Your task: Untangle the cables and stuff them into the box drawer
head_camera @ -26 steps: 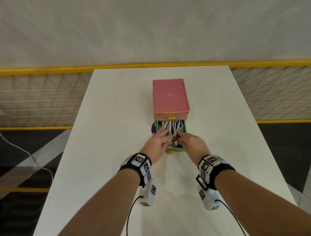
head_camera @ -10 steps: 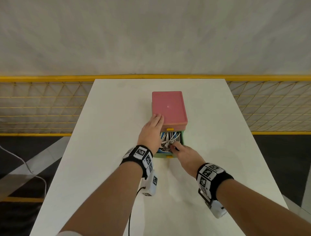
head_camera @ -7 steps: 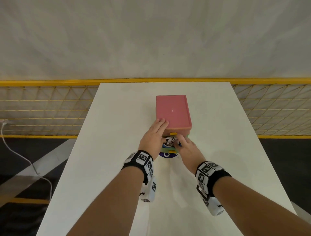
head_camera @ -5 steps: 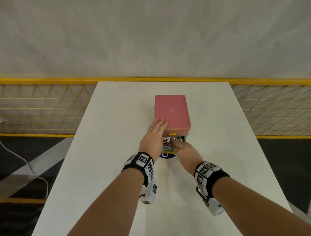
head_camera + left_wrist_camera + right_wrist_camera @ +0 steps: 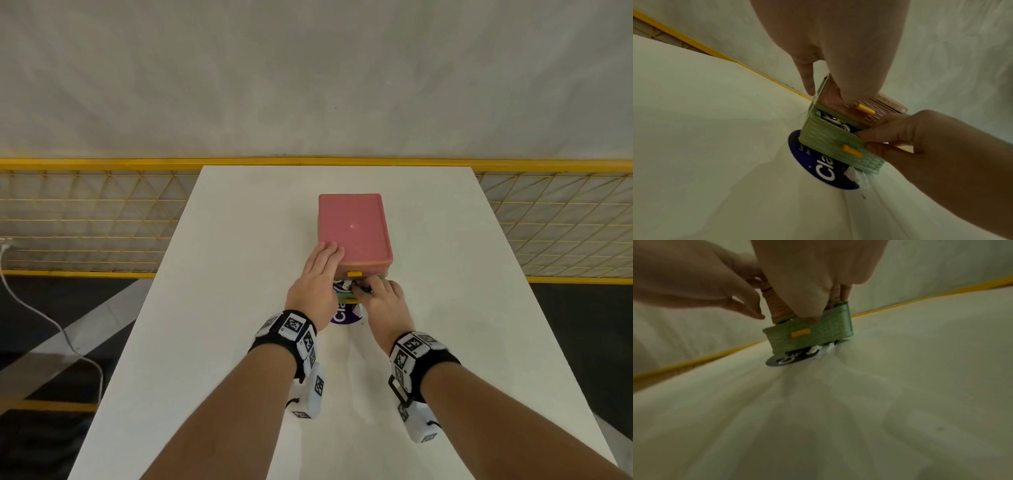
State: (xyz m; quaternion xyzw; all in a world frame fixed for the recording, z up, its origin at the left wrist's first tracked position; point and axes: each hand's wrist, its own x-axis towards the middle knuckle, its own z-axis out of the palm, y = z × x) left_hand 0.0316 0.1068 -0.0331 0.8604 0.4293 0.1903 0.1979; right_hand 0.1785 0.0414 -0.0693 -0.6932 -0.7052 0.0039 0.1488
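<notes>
Green drawer (image 5: 836,142) nearly home: left hand (image 5: 317,281) lies flat bracing the box (image 5: 352,229); right hand (image 5: 383,301), fingers curled on the drawer's rim, should tuck cables (image 5: 835,121) (they snag) while pushing.

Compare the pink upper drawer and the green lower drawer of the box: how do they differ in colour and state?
The pink upper drawer is pushed shut; the green lower drawer is pulled out slightly, with cables showing in the gap. The right hand holds the green one; no hand is on the pink one's handle. Both have ribbed fronts and a yellow handle.
</notes>
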